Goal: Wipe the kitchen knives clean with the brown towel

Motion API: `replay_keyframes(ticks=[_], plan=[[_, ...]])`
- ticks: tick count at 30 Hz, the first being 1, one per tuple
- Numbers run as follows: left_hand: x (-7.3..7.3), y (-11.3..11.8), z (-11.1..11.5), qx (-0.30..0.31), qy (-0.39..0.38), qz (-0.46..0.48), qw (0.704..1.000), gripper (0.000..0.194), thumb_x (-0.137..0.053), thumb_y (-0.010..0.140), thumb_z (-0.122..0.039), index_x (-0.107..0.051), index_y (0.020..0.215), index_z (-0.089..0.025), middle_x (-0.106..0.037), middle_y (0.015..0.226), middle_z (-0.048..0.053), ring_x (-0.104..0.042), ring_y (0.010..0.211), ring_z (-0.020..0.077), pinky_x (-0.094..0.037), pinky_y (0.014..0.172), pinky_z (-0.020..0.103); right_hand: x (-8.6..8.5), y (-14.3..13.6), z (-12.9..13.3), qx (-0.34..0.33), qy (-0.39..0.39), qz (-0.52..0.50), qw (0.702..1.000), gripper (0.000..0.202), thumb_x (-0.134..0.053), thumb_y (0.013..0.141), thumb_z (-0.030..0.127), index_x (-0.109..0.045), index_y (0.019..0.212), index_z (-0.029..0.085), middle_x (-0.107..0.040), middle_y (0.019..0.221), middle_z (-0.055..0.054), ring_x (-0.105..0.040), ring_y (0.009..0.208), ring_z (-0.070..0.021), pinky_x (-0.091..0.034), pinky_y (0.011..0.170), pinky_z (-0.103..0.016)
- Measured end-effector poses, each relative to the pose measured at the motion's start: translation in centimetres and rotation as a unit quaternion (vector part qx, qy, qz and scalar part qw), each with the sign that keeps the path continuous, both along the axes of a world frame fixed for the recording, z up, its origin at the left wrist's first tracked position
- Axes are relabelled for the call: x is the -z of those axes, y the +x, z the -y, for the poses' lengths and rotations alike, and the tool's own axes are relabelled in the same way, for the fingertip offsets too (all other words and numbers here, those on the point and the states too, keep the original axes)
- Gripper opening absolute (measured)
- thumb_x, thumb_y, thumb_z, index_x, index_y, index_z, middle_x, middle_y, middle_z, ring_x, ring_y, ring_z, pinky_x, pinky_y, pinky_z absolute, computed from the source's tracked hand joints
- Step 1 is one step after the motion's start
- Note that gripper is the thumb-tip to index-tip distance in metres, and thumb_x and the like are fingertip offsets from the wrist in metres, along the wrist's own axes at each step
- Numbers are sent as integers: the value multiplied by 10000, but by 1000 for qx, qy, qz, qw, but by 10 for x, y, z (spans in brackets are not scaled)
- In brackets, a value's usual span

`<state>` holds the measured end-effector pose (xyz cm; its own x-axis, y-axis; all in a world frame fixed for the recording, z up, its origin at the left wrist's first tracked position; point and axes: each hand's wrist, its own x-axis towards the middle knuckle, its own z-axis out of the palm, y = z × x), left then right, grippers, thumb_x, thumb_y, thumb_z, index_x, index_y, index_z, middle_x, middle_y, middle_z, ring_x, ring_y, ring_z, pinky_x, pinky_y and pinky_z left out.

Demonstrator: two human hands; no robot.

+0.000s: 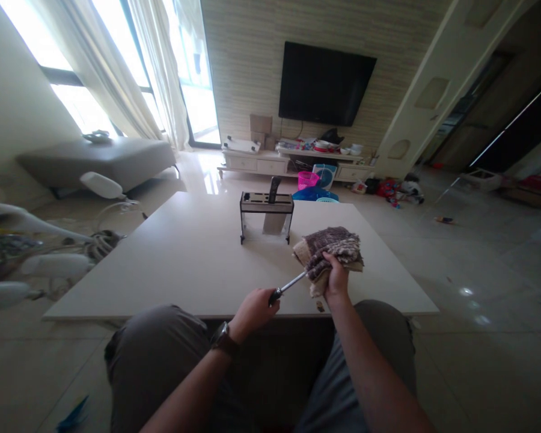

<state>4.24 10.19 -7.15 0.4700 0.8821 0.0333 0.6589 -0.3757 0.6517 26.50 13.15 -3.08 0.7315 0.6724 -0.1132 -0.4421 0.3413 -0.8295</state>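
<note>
My left hand (255, 310) is closed round the black handle of a thin metal tool (293, 281) near the table's front edge. The tool's far end goes into a brown and beige cloth (331, 248), so its tip is hidden. My right hand (336, 278) grips that cloth from below and the right, thumb on top. Beyond my hands, on the white table (175, 264), stands a knife rack (267, 205) with a black-handled knife (275, 189) upright in it, its broad blade showing below the top.
A small brown piece (320, 307) lies at the table's front edge, near the cloth. Beyond the table are a pink basket (307, 180) and a low cabinet (256, 163) under a television (327, 84). White chair-like parts (56, 265) stand at the left.
</note>
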Motion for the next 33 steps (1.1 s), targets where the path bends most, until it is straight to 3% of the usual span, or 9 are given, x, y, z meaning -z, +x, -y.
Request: replay_keyframes(ticks=[7, 11, 14, 19, 21, 24, 27, 33], plan=[[10, 5, -2, -17, -17, 46, 999, 166, -584, 856, -260, -678, 758, -164, -601, 632, 15, -393, 559, 118, -253, 571, 272, 12, -42, 10, -130, -40, -11, 991, 423, -860, 560, 234, -693, 945, 185, -795, 926, -29, -757, 879, -238, -621, 742, -325], [20, 10, -6, -8, -36, 146, 989, 182, -602, 838, -261, -718, 834, -120, -709, 763, 60, -555, 664, 147, -374, 625, 247, 24, -64, 19, -210, -80, -1, 974, 490, -896, 508, 247, -701, 951, 167, -799, 933, -50, -756, 869, -269, -614, 761, -365], [21, 8, -8, -1, -53, 196, 979, 232, -620, 837, -283, -741, 894, -93, -753, 861, 95, -627, 753, 188, -450, 692, 265, 29, -71, 22, -233, -90, 8, 968, 516, -910, 483, 251, -700, 946, 161, -796, 893, -40, -754, 858, -264, -611, 772, -366], [8, 9, -7, 17, -108, 265, 958, 305, -685, 840, -381, -739, 957, -104, -735, 882, 81, -631, 837, 207, -480, 737, 269, 20, -68, 21, -209, -69, -15, 975, 456, -892, 511, 228, -691, 915, 161, -788, 835, -21, -757, 781, -233, -616, 688, -319], [3, 10, -6, 32, -191, 308, 932, 332, -690, 845, -441, -709, 936, -122, -674, 760, 36, -586, 720, 159, -450, 641, 236, 15, -64, 20, -188, -58, -32, 980, 401, -874, 526, 214, -684, 876, 163, -780, 797, -14, -755, 745, -220, -614, 653, -300], [0, 9, -4, 45, -311, 325, 892, 415, -611, 879, -571, -609, 814, -161, -451, 531, -60, -382, 456, 89, -292, 442, 213, 7, -51, 14, -159, -46, -61, 984, 326, -845, 547, 202, -672, 821, 165, -768, 745, -8, -740, 684, -195, -606, 614, -272], [1, 6, -1, 62, -381, 323, 864, 466, -552, 894, -645, -536, 775, -194, -358, 481, -93, -285, 382, 74, -194, 380, 218, -1, -27, 8, -137, -28, -87, 986, 280, -817, 583, 210, -673, 820, 169, -757, 729, 10, -708, 613, -154, -593, 576, -245], [-2, 7, 2, 91, -397, 315, 858, 472, -574, 885, -646, -538, 771, -190, -350, 453, -101, -272, 369, 64, -165, 371, 212, -10, 17, -1, -21, 50, -58, 997, 284, -777, 656, 244, -670, 918, 220, -764, 852, 50, -731, 748, -132, -619, 650, -235]])
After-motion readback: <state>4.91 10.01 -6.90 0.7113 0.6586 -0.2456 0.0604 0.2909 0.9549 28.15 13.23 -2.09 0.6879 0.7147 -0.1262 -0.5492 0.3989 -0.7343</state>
